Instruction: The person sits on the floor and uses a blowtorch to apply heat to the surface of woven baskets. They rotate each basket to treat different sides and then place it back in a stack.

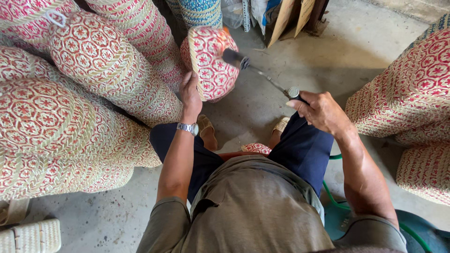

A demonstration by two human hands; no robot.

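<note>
Upper centre of the frame, my left hand [190, 93] with fingers gripping the rim of a red-patterned woven basket [213, 61], my right hand [318, 110] closed around a metal torch tool [262, 75] aimed at it, stacked matching baskets [70, 103] crowding the left, more baskets [408, 98] at right, cardboard sheets [290, 16] at top, green hose [330, 194] on the concrete floor [262, 107].

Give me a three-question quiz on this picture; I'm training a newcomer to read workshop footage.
1. True or false: the left hand holds the rim of a red-patterned woven basket.
2. What does the right hand grip? A) a long-nozzled tool B) a brush C) scissors
3. Fill in: a silver ____ sits on the left wrist.

Key: 1 true; 2 A; 3 watch. The tool's dark tip points at the basket; stacks of similar baskets stand to the left.
</note>
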